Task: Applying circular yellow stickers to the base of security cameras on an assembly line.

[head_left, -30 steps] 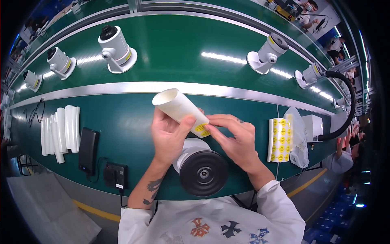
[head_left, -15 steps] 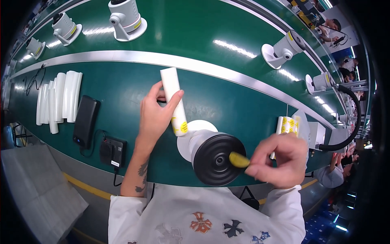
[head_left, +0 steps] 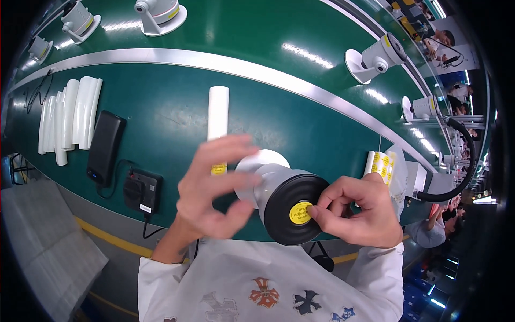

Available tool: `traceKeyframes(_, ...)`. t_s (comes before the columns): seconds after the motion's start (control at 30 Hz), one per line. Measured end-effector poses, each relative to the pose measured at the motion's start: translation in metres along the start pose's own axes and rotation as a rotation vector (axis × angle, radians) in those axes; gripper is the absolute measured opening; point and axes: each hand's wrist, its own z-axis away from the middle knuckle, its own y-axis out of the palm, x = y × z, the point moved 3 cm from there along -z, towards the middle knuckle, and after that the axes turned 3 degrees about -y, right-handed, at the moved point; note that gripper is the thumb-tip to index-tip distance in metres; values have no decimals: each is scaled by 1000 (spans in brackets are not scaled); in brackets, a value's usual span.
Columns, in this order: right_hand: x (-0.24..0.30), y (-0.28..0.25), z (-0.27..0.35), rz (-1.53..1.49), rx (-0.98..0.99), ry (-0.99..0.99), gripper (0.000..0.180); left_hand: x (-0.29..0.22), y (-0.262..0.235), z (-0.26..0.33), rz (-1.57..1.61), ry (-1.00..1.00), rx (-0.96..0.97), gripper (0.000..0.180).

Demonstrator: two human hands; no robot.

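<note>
Head view: a green bench (head_left: pixel 161 115) curves across the picture, split by a silver rail (head_left: pixel 300 80); beyond the rail white cameras (head_left: pixel 375 56) stand spaced along the far strip. More benches with other people lie toward the upper right corner.

At the near edge, mid-bench, a cylinder (head_left: pixel 284 198) with a black end disc faces the viewer. The right hand (head_left: pixel 357 214) presses a round yellow sticker (head_left: pixel 300 212) onto the disc's centre, fingers curled, thumb and forefinger tips on the sticker. The left hand (head_left: pixel 214 188) is blurred, fingers spread around the cylinder's left side; whether it grips cannot be told.

Just behind the left hand a white roll (head_left: pixel 218 112) lies on the bench, pointing toward the rail. At the left end lies a stack of white strips (head_left: pixel 70 121), then a black pack (head_left: pixel 104 147) and a black adapter (head_left: pixel 142 190) at the near edge. A sticker sheet (head_left: pixel 382 163) lies right of the cylinder. Bare green shows between roll and strips.
</note>
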Motion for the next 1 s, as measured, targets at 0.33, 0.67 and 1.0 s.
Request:
traceKeyframes(0.33,-1,-4,10,55,-15,-43,11,-19,25,6,9,113,182,15)
traceKeyframes(0.67,-2,-8,18,68,-17,-60,10,-26,30,6,-77,112,200,20)
traceKeyframes(1.0,-1,-10,21,61,-18,-77,10,-31,31,5,-129,139,245,23)
